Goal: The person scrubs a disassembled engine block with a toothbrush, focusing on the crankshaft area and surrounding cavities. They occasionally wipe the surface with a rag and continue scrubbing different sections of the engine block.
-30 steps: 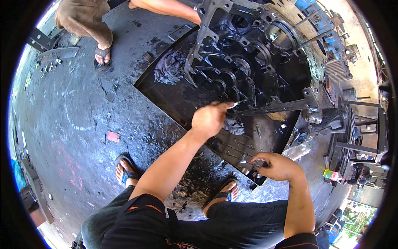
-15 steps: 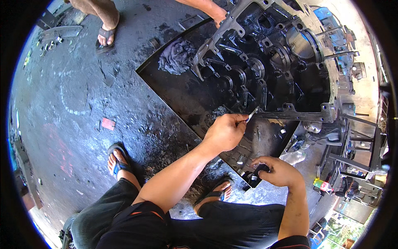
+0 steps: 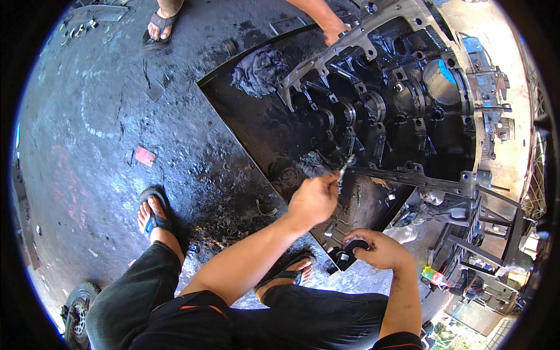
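Observation:
In my left hand [image 3: 315, 201], the fingers are closed on a slim light-coloured rod-like tool [image 3: 343, 174], its far tip up beside the edge of a dark, oily engine block [image 3: 415, 174]. The kind of tool is too small to make out. My right hand [image 3: 382, 249] curves its thumb and fingers around a black round object [image 3: 354, 248] at the near corner of a large black metal tray [image 3: 245, 149]. The block rests over the tray, its row of round bearing seats [image 3: 373, 105] facing up.
A crumpled dark rag [image 3: 258, 71] lies in the tray's far left. Another person's hand [image 3: 335, 32] touches the block's far side; a sandalled foot [image 3: 161, 24] stands far left. A red piece [image 3: 145, 156] lies on the oily floor. Metal frames [image 3: 493, 233] stand right.
The view has shifted slightly. My left hand has drawn the tool back a little from the block's edge and tipped it more upright. My right hand stays at the tray corner.

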Demonstrator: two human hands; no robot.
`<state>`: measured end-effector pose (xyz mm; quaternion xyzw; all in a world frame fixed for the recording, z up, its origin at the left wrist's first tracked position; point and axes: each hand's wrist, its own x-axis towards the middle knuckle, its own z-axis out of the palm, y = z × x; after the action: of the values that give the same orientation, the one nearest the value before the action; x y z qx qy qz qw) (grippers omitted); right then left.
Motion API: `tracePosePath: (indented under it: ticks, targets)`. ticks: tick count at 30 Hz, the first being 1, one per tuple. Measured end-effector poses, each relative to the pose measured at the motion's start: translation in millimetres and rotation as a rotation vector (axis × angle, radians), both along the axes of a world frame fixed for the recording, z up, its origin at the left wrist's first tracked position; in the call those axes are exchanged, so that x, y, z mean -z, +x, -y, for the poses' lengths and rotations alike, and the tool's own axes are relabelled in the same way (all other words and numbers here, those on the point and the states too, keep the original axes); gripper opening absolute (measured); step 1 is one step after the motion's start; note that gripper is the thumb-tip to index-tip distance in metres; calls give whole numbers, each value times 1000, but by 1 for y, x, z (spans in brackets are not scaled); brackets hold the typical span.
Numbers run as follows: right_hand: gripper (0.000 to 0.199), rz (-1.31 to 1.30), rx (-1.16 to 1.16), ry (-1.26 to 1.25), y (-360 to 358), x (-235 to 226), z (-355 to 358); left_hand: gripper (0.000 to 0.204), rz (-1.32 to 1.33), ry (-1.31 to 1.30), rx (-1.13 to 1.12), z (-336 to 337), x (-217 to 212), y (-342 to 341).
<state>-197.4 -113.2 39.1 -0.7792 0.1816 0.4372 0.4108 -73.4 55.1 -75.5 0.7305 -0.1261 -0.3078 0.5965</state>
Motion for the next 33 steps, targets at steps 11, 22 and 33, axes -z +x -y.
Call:
tracePosePath:
  ticks: [11, 22, 33]
  targets:
    - [42, -107, 12, 44, 7, 14, -1, 35, 90, -12, 153, 19, -18, 26]
    - [46, -240, 134, 83, 4, 25, 15, 35, 16, 149, 118, 50, 4, 56]
    - [46, -294, 116, 100, 13, 29, 16, 36, 18, -118, 86, 78, 12, 72]
